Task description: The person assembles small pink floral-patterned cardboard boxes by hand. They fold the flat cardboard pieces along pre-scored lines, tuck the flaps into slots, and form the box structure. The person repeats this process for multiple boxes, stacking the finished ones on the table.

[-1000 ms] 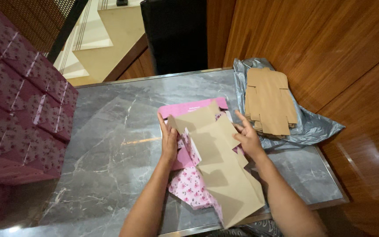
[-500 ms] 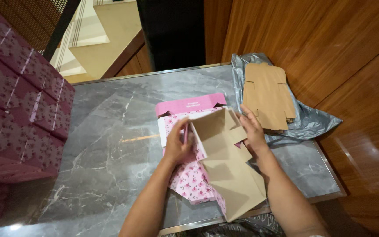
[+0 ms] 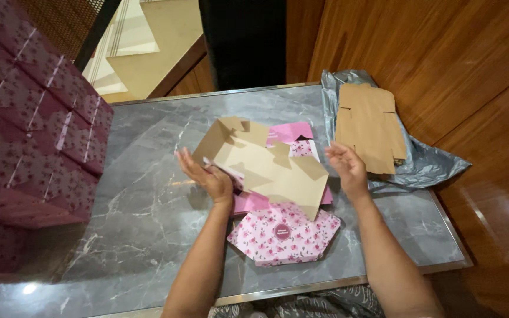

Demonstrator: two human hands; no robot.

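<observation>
I am seeing the box blank [image 3: 266,171] swinging round since half a second ago: then it was running from the middle toward the near edge, now it is lying across the middle of the table [image 3: 131,212], brown side up, over the pink pieces. My left hand [image 3: 207,175] is staying against its left end, fingers spread and cupped under the raised flap. My right hand [image 3: 346,168] is letting go; it is hanging open just right of the blank, touching nothing. The hexagonal lid [image 3: 284,234], half covered before, is now showing whole near me.

The blank is hiding most of the pink pieces [image 3: 293,135] beneath it, and I cannot tell how many are lying there. The stack of boxes [image 3: 30,129] is running out of view on the left.

The brown stack [image 3: 369,126] on grey wrap [image 3: 425,168] is sitting at the far right corner, hanging over the edge. Bare marble is lying open left of my left hand, as far as the boxes.
</observation>
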